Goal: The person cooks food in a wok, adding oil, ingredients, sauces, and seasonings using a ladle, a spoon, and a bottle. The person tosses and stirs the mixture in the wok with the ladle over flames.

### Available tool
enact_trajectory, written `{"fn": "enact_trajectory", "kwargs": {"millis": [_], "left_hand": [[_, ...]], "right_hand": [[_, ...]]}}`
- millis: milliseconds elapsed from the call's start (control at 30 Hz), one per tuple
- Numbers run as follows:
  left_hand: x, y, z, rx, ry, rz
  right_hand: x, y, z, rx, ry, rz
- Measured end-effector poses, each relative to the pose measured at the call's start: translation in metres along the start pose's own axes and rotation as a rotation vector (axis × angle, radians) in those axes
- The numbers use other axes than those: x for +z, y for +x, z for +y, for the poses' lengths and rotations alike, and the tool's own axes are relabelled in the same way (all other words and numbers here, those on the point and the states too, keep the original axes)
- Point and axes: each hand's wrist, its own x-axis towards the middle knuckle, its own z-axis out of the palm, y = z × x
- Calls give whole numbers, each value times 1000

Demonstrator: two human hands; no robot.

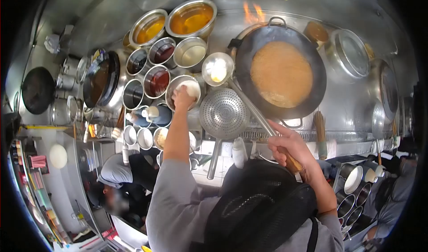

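Note:
My left hand (183, 97) reaches into a metal pot of white powder (192, 87). Its fingers are bunched together at the powder, with the tips partly hidden. My right hand (292, 146) is wrapped round the wooden handle of a ladle (249, 101). The ladle's bowl, left of the wok, holds something white with a yellow spot. Below the bowl, a perforated strainer (224, 113) rests with its handle toward me. A large dark wok (244, 58) holds bubbling orange-brown liquid, and flames (254, 13) rise behind it.
Two bowls of amber liquid (191, 19) stand at the back, near pots of dark and red sauces (157, 81). Squeeze bottles (159, 114) are beside my left forearm. A bamboo brush (320, 135) lies right of my right hand. Another person (117, 168) bends at lower left.

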Motion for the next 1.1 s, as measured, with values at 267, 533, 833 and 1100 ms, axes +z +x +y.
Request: {"fn": "enact_trajectory", "kwargs": {"millis": [267,533,833,1100], "left_hand": [[9,10,7,-11,41,23],[23,19,-4,149,47,181],[-46,-9,13,423,-367,379],[-116,-59,150,686,-113,331]], "right_hand": [[8,9,0,24,9,32],[0,11,15,22,45,7],[-17,5,18,-8,62,-98],[-26,-19,13,-44,89,-233]]}}
